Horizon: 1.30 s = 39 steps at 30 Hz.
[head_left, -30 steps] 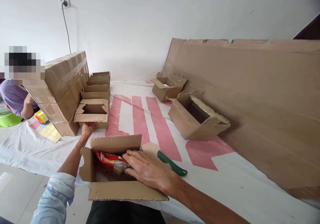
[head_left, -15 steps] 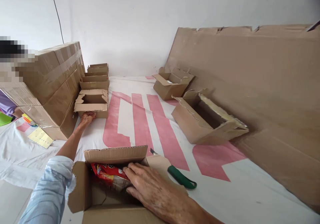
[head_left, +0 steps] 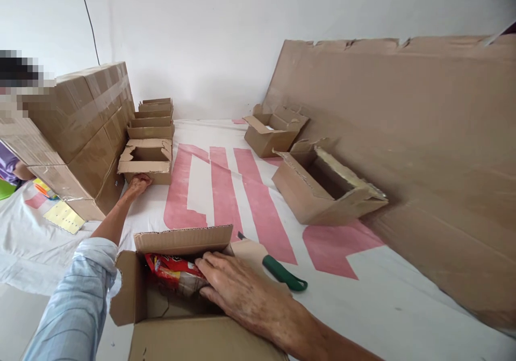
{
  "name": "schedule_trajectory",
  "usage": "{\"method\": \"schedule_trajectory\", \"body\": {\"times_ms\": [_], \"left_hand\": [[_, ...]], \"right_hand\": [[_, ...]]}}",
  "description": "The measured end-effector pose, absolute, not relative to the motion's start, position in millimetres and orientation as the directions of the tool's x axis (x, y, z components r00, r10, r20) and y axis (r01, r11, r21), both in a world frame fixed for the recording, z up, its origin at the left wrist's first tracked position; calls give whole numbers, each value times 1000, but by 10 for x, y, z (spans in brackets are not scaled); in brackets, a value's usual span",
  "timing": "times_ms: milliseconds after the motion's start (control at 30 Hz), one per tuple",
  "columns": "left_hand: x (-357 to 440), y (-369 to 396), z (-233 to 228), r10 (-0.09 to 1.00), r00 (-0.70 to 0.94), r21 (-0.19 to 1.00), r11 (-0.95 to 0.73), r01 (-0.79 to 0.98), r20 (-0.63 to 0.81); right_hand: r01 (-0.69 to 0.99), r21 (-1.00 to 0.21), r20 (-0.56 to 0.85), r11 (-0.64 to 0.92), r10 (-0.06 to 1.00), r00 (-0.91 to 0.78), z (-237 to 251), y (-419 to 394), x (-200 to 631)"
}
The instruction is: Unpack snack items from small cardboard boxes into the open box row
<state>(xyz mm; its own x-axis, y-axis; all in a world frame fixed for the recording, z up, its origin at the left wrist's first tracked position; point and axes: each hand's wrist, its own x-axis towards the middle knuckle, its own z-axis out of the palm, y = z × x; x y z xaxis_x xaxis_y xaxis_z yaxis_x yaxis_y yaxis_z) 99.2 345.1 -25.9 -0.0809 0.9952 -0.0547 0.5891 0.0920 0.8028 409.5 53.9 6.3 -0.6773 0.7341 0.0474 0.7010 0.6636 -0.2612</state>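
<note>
Snack packet (head_left: 174, 271), red, lies inside the open carton (head_left: 169, 302) at the sheet's near edge; the right hand (head_left: 237, 291) rests flat on it, fingers spread, gripping nothing. Left hand (head_left: 138, 184) touches the small open box (head_left: 145, 161) beside the taped stack (head_left: 76, 135). Green-handled knife (head_left: 282, 275) lies just right of the carton.

Boxes (head_left: 147, 156): brown cardboard.
Packet (head_left: 173, 269): red, with yellow and white print.
Knife handle (head_left: 284, 275): dark green.
Sheet (head_left: 382, 296): white with broad pink stripes.
Sleeve (head_left: 76, 296): pale blue, faint check.
Wall (head_left: 201, 27): white.
Card (head_left: 63, 217): yellow, dotted.
</note>
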Motion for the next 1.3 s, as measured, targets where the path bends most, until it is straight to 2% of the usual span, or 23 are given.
{"method": "schedule_trajectory", "body": {"times_ms": [200,300,400,533,600,633,733,867,1133,1300], "left_hand": [[958,3192,48,992,-13,794,111,597,-129],[884,2988,284,993,27,790,75,608,-115],[794,2596,592,995,95,776,-75,626,20],[837,1729,1020,944,208,676,-328,660,255],[940,1242,1140,915,309,641,-401,654,258],[996,1019,1157,903,371,638,-418,647,216],[1103,525,1030,884,450,565,-436,700,124],[1050,286,694,898,409,448,-438,780,165],[941,250,381,922,352,486,-386,784,163],[952,246,336,931,325,490,-365,792,168]], "right_hand": [[732,-287,-24,617,760,-650,228,576,4061],[743,-281,-83,607,756,-649,313,586,4043],[754,-284,-111,592,761,-639,367,593,4026],[775,-264,-178,574,761,-624,412,608,4003],[781,-275,-183,560,767,-614,440,617,3990],[786,-285,-184,549,773,-607,458,621,3982],[807,-313,-205,501,794,-573,526,631,3953],[826,-301,-228,478,804,-548,624,634,3907],[815,-252,-197,522,797,-571,665,616,3833],[823,-270,-157,500,820,-550,642,591,3793]]}}
